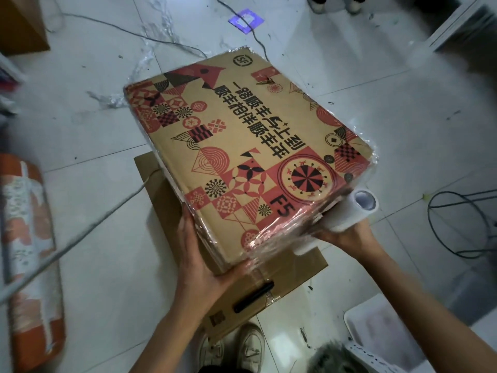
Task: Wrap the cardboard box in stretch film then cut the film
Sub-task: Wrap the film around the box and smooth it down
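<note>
Head view. The cardboard box (242,146) — flat, printed in red and black, already skinned in glossy stretch film (269,232) — lies tilted on a plain brown carton (293,281) that stands on the tiled floor (88,238). The left hand (204,262) cups the box's near corner, palm against the side and fingers curled under the bottom edge. The right hand (347,236) grips the film roll (349,214) from below, the roll lying against the box's near-right edge with film running straight onto it.

Handling, as judged: the box looks stiff and probably light, since one hand props its corner. The film makes its faces slick, so hold is best taken at corners and edges, not on the flat top. The film itself is thin, clingy and quick to bunch — it wants steady tension from the roll.

Edges and room: the box overhangs the carton beyond its far and right sides, so turning it risks a slide off that support. A black cutter-like tool (254,297) lies on the carton just below the box's near corner. Cables (457,224) loop on the floor right of the box, an orange-patterned bundle (29,259) lies well left of it, a white bin (382,327) stands near-right, and the person's shoes (234,348) are just beneath the carton. Open floor lies beyond the box's far side.
</note>
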Tool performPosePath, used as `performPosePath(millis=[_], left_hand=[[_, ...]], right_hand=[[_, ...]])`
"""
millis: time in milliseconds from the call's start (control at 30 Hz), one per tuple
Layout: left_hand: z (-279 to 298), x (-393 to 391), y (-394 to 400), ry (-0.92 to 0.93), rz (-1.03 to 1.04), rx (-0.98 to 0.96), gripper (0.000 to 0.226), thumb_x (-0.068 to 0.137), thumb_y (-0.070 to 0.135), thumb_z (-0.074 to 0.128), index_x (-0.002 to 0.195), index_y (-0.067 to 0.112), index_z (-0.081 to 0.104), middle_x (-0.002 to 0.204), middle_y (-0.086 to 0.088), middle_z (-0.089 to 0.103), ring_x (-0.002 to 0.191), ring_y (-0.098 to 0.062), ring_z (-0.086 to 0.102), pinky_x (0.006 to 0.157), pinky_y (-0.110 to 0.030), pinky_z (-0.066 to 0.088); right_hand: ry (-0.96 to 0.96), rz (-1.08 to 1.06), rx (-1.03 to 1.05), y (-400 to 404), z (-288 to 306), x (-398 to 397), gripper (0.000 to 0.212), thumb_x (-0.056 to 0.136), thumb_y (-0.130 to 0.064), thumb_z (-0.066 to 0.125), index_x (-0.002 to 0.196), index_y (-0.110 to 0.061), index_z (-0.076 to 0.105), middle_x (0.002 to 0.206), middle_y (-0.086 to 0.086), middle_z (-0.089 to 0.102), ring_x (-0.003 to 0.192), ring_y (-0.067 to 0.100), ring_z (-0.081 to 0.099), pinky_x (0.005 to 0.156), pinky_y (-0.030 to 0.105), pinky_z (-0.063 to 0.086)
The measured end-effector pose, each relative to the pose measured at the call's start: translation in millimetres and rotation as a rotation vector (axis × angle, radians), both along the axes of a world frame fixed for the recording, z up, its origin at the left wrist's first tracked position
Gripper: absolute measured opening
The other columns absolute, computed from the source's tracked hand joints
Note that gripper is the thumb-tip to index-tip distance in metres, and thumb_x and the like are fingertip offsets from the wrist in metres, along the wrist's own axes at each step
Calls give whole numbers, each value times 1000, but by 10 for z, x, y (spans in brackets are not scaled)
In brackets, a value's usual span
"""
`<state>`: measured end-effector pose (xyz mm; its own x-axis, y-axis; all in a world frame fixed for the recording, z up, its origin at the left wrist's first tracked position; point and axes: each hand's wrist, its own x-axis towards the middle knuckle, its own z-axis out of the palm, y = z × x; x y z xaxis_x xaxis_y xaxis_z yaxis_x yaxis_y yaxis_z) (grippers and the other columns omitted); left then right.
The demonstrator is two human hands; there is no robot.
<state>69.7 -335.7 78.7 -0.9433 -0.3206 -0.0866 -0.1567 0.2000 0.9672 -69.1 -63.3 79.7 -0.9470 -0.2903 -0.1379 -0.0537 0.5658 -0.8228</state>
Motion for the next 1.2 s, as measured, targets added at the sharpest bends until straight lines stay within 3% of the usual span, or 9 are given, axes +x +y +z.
performPosePath(millis=[133, 300, 533, 667, 767, 867, 967, 1100, 1200], left_hand=[[264, -119, -112, 27, 46, 20, 122, 58, 68, 76, 150, 27, 8, 147, 2, 26, 139, -20, 29, 98, -56, 44], [629, -221, -205, 5, 93, 40, 113, 55, 73, 69, 147, 42, 12, 139, 15, 33, 131, -5, 37, 100, -36, 43], [1070, -555, -393, 60, 225, 123, 73, 62, 64, 58, 130, 49, 38, 121, 21, 55, 104, 9, 56, 82, -25, 50], [1201, -780, -576, 95, 272, 115, 78, 67, 64, 58, 138, 35, 40, 126, 13, 57, 111, 0, 57, 90, -29, 50], [1234, -905, -650, 126, 351, 29, 70, 79, 58, 59, 140, 34, 35, 135, 7, 50, 121, -7, 51, 98, -31, 46], [1266, -991, -623, 127, 467, -142, 69, 89, 44, 56, 147, 30, 21, 146, 4, 38, 122, -5, 44, 96, -28, 41], [1273, -1044, -618, 97, 571, -464, 71, 92, 51, 45, 149, 24, 16, 152, -6, 28, 128, -22, 45, 90, -47, 44], [1095, -1138, -635, 263, 525, -1080, 46, 101, 22, 39, 145, 17, 27, 150, -17, 26, 136, -33, 34, 109, -52, 31], [1061, -1197, -664, 296, 397, -1223, 48, 99, 8, 40, 145, 14, 31, 151, -9, 28, 140, -28, 23, 115, -48, 14]], right_hand=[[20, -19, 24, -93, 334, 3, 63, 51, -45, 83, 103, -44, 49, 106, 16, 59, 97, 30, 62, 78, 52, 55], [-75, -89, 124, -155, 609, 79, 80, 37, -77, 75, 107, -67, 37, 130, 10, 42, 121, 29, 46, 95, 53, 48], [-111, -193, 199, -580, 1227, 70, 71, 26, -68, 74, 89, -40, 58, 121, 7, 48, 114, 27, 48, 91, 50, 50], [-104, -207, 272, -830, 1460, -53, 76, 41, -61, 79, 106, -26, 63, 117, 4, 48, 110, 23, 49, 90, 40, 48], [-98, -218, 386, -1024, 1511, -113, 75, 44, -70, 72, 107, -31, 62, 123, 7, 47, 117, 27, 46, 91, 42, 46], [-90, -241, 514, -1193, 1510, -141, 77, 47, -75, 65, 112, -33, 59, 142, 18, 36, 135, 35, 28, 102, 52, 38], [31, -252, 723, -1344, 1560, -104, 68, 61, -73, 64, 109, -25, 60, 149, 19, 25, 142, 34, 10, 109, 52, 28], [238, -247, 826, -1480, 1578, -3, 64, 65, -70, 61, 91, -12, 56, 108, 13, 45, 113, 34, 40, 86, 42, 39], [207, -209, 713, -1474, 1553, 4, 56, 72, -64, 60, 90, -13, 45, 90, 3, 42, 84, 26, 51, 63, 33, 39]])
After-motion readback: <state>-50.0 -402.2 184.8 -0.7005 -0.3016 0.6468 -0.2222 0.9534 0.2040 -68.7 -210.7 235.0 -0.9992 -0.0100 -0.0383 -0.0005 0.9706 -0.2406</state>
